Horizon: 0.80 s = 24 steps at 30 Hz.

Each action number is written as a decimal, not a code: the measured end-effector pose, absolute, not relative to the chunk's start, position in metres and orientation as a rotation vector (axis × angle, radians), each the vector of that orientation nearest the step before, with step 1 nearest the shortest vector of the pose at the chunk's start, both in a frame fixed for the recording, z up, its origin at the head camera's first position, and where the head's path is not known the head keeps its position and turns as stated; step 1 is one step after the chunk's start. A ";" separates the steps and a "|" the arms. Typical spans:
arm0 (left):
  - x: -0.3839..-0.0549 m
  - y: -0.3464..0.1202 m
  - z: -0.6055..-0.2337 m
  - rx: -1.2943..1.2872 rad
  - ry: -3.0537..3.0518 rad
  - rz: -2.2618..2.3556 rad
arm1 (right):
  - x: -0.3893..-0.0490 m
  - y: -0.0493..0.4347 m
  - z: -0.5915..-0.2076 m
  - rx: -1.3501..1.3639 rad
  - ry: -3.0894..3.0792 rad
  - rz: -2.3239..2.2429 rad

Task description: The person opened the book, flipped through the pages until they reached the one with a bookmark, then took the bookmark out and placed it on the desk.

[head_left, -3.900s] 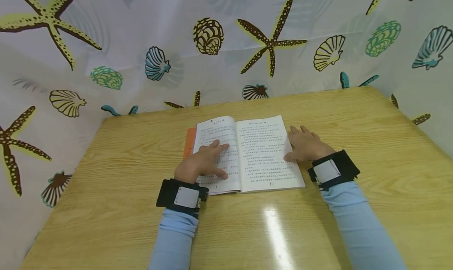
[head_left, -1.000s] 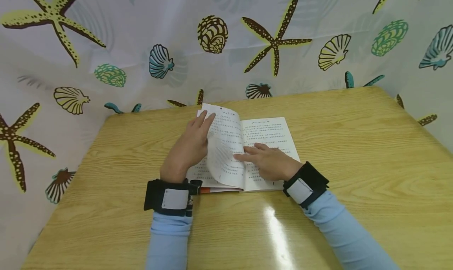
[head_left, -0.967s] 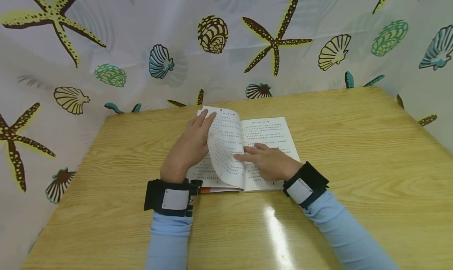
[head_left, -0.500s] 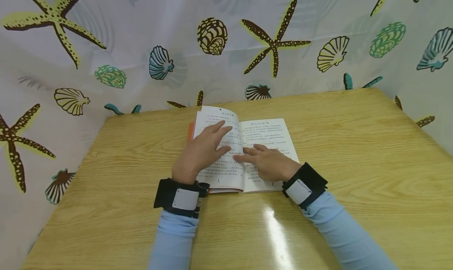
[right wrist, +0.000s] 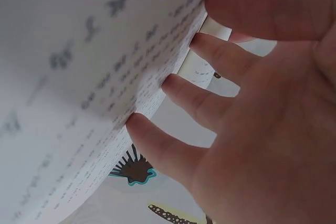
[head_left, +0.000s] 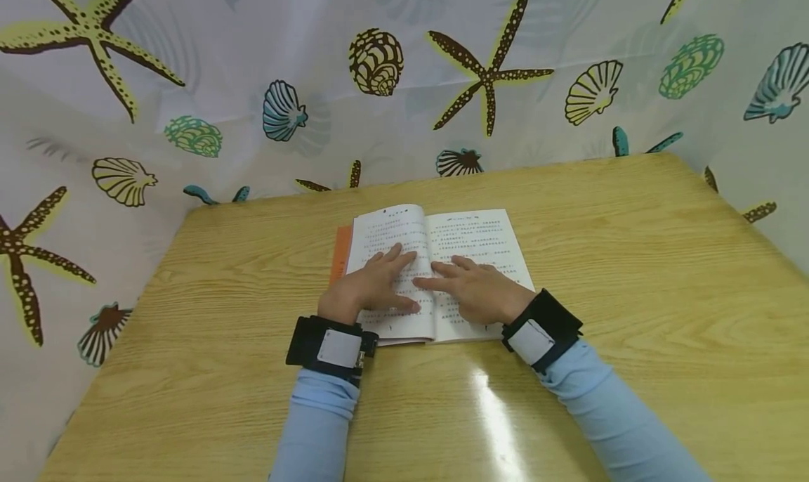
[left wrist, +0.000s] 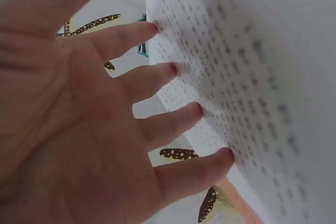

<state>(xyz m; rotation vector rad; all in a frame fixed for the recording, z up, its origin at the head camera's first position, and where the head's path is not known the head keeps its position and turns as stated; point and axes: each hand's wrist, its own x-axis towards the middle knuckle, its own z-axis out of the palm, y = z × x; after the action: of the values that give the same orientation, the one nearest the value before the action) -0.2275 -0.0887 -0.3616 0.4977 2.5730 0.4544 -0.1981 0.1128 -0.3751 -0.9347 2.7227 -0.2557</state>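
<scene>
Seeing an open book (head_left: 487, 226) in the middle of the head view, lying on the desk (head_left: 221, 292). Seemingly pressing the pages flat: resting the left hand (head_left: 369, 289) on the left page (head_left: 388, 232) and the right hand (head_left: 485, 294) near the fold (head_left: 428, 237), both with fingers spread apart and gripping nothing. For turning a page, probably needing to slip a fingertip under the edge of the right page (head_left: 468, 246) and lift softly. Finding the palms (left wrist: 79, 140) only in the wrist views. Spotting the orange cover (head_left: 340, 253) left of centre in the head view and low in the left wrist view, not in the right one.
</scene>
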 end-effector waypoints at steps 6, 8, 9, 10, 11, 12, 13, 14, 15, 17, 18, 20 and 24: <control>-0.226 -0.091 -0.364 0.487 2.559 0.447 | -0.197 0.114 -0.374 -0.895 2.693 -0.246; -0.226 -0.092 -0.364 0.479 2.557 0.450 | -0.198 0.115 -0.374 -0.845 2.674 -0.280; -0.225 -0.092 -0.364 0.477 2.556 0.450 | -0.199 0.116 -0.373 -0.819 2.665 -0.300; -0.225 -0.092 -0.364 0.474 2.557 0.452 | -0.200 0.117 -0.373 -0.792 2.655 -0.318; -0.225 -0.092 -0.364 0.474 2.557 0.451 | -0.201 0.118 -0.373 -0.767 2.648 -0.330; -0.225 -0.092 -0.364 0.476 2.558 0.455 | -0.203 0.120 -0.373 -0.743 2.641 -0.341; -0.225 -0.093 -0.364 0.478 2.557 0.454 | -0.204 0.123 -0.372 -0.733 2.638 -0.338; -0.225 -0.093 -0.364 0.480 2.556 0.454 | -0.205 0.125 -0.372 -0.722 2.637 -0.335; -0.225 -0.093 -0.364 0.485 2.559 0.452 | -0.207 0.128 -0.371 -0.710 2.639 -0.331; -0.225 -0.093 -0.364 0.491 2.562 0.450 | -0.209 0.133 -0.370 -0.691 2.644 -0.321; -0.225 -0.093 -0.364 0.493 2.564 0.452 | -0.210 0.136 -0.370 -0.685 2.648 -0.316; -0.225 -0.093 -0.364 0.496 2.568 0.454 | -0.212 0.141 -0.370 -0.666 2.657 -0.319; -0.225 -0.093 -0.363 0.487 2.571 0.462 | -0.216 0.153 -0.369 -0.637 2.680 -0.329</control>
<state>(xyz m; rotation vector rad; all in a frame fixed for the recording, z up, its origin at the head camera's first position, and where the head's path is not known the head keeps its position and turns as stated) -0.2246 -0.0926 -0.3634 0.4871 2.5711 0.4620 -0.2156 0.1534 -0.3686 -0.6370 2.6796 -0.3285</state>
